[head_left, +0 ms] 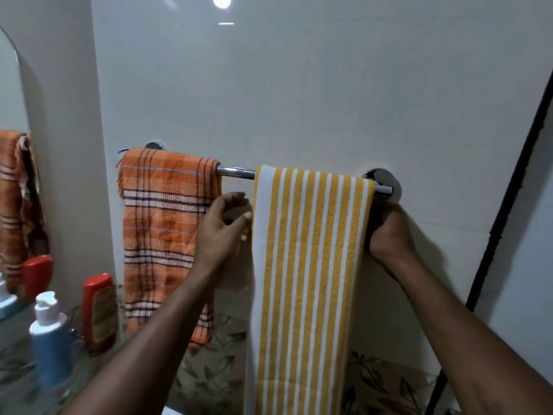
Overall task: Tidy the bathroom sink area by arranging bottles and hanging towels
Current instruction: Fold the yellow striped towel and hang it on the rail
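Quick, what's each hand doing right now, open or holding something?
Left hand: open, fingertips at the left edge of the yellow towel.
Right hand: closed, gripping the yellow towel at its right edge.

The head camera faces the wall (299,85) from close up, looking forward and slightly down. The rail (236,172) crosses the middle of the wide-angle frame, sloping down to the right, with the striped towel (311,265) at centre. Both forearms enter from the bottom edge. The mirror (9,100) and a shelf (15,375) sit obliquely at the left edge.
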